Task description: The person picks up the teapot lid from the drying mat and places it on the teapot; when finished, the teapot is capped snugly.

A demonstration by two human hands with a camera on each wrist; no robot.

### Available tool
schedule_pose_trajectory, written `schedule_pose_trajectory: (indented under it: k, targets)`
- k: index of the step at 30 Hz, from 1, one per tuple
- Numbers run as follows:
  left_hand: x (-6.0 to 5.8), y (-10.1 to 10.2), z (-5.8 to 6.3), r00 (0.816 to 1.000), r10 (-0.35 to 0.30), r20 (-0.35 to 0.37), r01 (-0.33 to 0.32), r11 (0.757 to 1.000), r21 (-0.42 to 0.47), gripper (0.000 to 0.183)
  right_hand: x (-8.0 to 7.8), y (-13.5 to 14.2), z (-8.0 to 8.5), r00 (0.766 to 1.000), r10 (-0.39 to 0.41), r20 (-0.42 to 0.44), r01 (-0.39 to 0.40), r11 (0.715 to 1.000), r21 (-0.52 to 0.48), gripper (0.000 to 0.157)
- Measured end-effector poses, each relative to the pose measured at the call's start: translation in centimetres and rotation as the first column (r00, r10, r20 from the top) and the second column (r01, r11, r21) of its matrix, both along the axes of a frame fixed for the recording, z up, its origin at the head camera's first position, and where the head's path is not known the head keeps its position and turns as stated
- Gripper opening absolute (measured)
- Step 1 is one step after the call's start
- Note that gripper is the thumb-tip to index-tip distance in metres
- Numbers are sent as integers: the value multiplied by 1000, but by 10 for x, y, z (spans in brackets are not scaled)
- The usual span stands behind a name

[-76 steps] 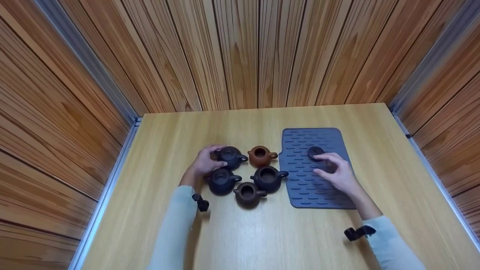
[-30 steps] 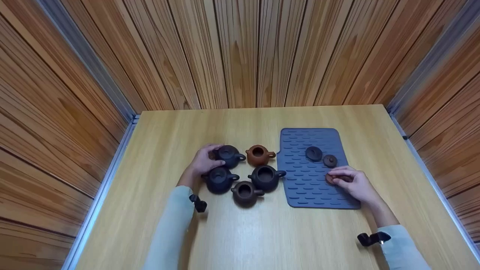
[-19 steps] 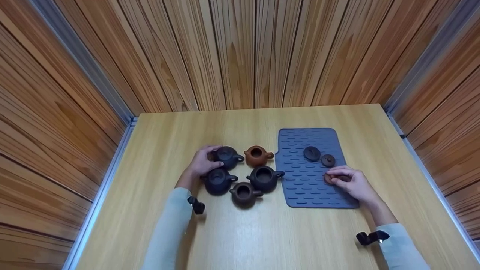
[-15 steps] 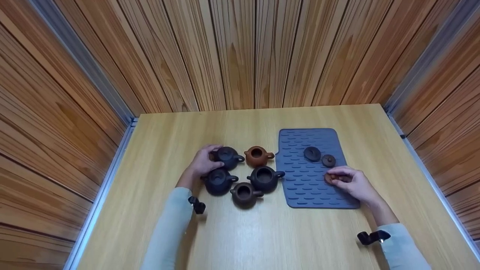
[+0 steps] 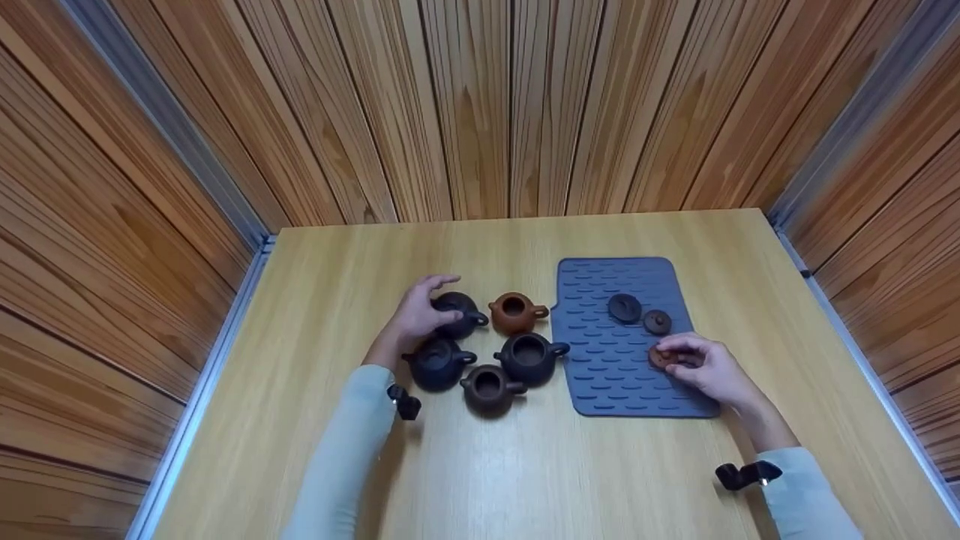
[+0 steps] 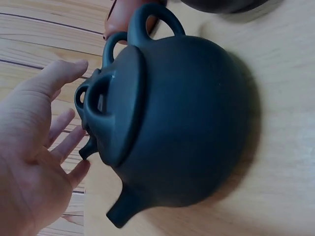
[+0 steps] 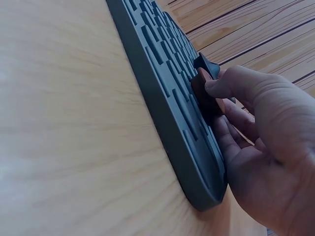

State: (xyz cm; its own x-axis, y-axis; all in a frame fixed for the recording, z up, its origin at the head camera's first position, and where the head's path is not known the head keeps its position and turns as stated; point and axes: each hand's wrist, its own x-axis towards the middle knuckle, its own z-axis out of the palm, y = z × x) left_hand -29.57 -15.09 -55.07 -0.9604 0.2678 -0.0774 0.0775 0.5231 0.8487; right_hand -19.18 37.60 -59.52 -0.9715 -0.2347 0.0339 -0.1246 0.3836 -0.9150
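My left hand (image 5: 421,313) is held over the back dark teapot (image 5: 466,319), fingers spread and apart from its lid knob as far as I can see. In the left wrist view the nearer dark teapot (image 6: 182,118), lid on, fills the middle, with the left hand (image 6: 34,157) beside it. On the grey ribbed mat (image 5: 607,390), my right hand (image 5: 705,367) pinches a reddish-brown teapot lid (image 5: 661,358) between thumb and fingers. The right wrist view shows the thumb on that lid (image 7: 204,91), close to the mat surface; the fingers partly hide it.
Lidless pots stand in the middle: an orange-brown teapot (image 5: 513,313), a black teapot (image 5: 529,360) and a dark brown teapot (image 5: 489,391). A black lid (image 5: 624,307) and a brown lid (image 5: 658,322) lie on the mat. Wooden panels (image 5: 480,112) enclose the table.
The right hand has left the black lid for the reddish-brown one nearer the front. The left hand has just lifted off the back teapot and spread its fingers. The teapots stay put.
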Motion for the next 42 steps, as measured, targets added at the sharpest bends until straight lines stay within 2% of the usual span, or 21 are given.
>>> schedule_pose_trajectory:
  k: [7,13,18,25,30,35,42]
  targets:
    - [-6,8,7,999,-20,-43,17,998,-54,66,-1,0,1,1000,-11,22,10,999,34,31]
    - [-10,11,9,999,-26,-30,22,990,-137,67,1,1,1,999,-9,35,8,999,49,32]
    - [-12,14,11,998,-23,-54,17,993,-113,65,2,0,1,999,-14,49,11,998,68,32]
    - [-14,30,16,994,-102,-48,99,993,-61,70,2,0,1,1000,-15,25,13,998,59,32]
    - [-18,42,16,984,-153,-90,145,986,-86,71,1,-1,-1,1000,-8,-3,8,1000,22,33]
    - [-22,53,13,979,-192,-68,182,975,-128,70,2,0,-1,1000,-15,0,15,1000,13,33]
    - [-22,65,5,983,-181,-17,177,974,-143,72,3,1,-1,1000,-18,5,18,1000,18,34]
